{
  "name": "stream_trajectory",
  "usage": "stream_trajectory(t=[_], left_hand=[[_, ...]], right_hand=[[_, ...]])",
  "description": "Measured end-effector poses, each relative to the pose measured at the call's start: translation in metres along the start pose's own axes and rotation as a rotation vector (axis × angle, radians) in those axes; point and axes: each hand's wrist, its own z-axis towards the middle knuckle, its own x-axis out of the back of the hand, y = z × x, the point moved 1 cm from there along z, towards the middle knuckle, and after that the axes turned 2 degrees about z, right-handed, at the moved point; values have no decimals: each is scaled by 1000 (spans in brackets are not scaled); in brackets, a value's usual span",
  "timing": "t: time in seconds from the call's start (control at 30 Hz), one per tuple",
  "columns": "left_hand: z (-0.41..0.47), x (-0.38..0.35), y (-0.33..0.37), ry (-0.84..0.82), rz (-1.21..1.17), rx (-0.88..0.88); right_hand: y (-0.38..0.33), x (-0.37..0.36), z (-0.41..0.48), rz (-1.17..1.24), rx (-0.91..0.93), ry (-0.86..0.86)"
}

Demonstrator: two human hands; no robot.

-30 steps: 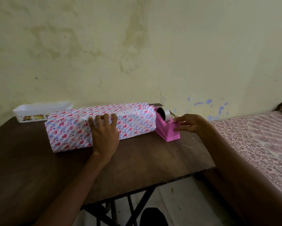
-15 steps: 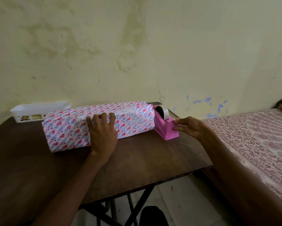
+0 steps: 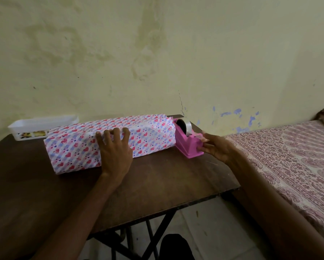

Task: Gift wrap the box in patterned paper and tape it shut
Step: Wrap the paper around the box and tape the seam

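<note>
**Operator:** Report positions, left to right, with changes since half a second ago.

**Technician:** Far left of the left hand (image 3: 115, 152), a white tray (image 3: 43, 122) sits at the back of the table (image 3: 157, 184). No change. The box (image 3: 78, 145), covered in heart-patterned paper (image 3: 153, 136), lies lengthwise under that hand and extends to both sides of it. It has not shifted.

**Operator:** Left hand state?

**Technician:** The palm is flat on the box's near face and the fingers hook over its top edge, holding it down. The grip is the same as before.

**Operator:** Between the hands?

**Technician:** The pink tape dispenser (image 3: 187, 145) touches the box's right end, with the tape roll (image 3: 185, 125) at its far end. It stays in place.

**Operator:** Right hand?

**Technician:** This is the one change. The right hand (image 3: 216, 147) sits lower on the dispenser's near end than before. The thumb is on top by the cutter and the fingers are against the end face, a narrow pinch on the dispenser. I cannot tell whether tape lies between them.

**Operator:** Right of that hand?

**Technician:** A printed bed cover (image 3: 288, 156), apart from the table.
</note>
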Motion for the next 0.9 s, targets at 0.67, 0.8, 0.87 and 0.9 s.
stream_trajectory(t=[0.67, 0.8, 0.87, 0.9], left_hand=[[0, -2, -1, 27, -18, -19], [0, -2, -4, 36, -19, -42], [1, -1, -7, 49, -34, -48], [1, 0, -9, 60, -52, -49]], right_hand=[[13, -24, -22, -654, 255, 433], [15, -39, -41, -557, 264, 308], [14, -54, -49, -462, 276, 145], [13, -64, -52, -422, 291, 74]])
